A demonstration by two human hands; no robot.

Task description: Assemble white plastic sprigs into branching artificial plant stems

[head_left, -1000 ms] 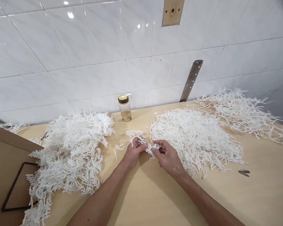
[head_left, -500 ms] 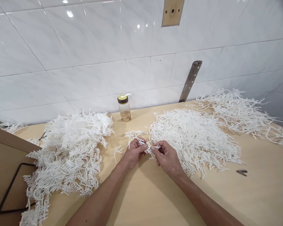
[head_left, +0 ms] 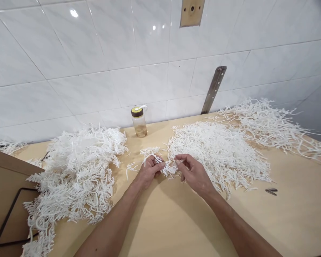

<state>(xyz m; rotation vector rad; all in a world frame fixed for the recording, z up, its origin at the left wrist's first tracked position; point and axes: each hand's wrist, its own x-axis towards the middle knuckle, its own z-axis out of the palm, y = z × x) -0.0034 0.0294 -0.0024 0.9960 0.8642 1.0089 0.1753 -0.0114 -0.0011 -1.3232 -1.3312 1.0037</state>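
Observation:
My left hand [head_left: 149,170] is closed on a small white plastic sprue piece [head_left: 164,168], its fingers pinched round the branched end. My right hand [head_left: 193,174] hovers just right of that piece, thumb and forefinger pinched together near its other end; whether they grip a tiny part I cannot make out. Both hands rest over the wooden table [head_left: 176,221], at the near edge of a flat pile of white plastic pieces [head_left: 216,153]. A few loose white bits [head_left: 130,167] lie to the left of my left hand.
A tall heap of white sprues [head_left: 75,171] fills the left side. Another spread of thin white strands [head_left: 270,125] lies at the far right. A small bottle with a yellow cap [head_left: 139,122] stands by the tiled wall. Small dark cutters [head_left: 271,191] lie on the right.
My right hand has drawn slightly away from the piece in the left hand, and the view has shifted a little upward and left.

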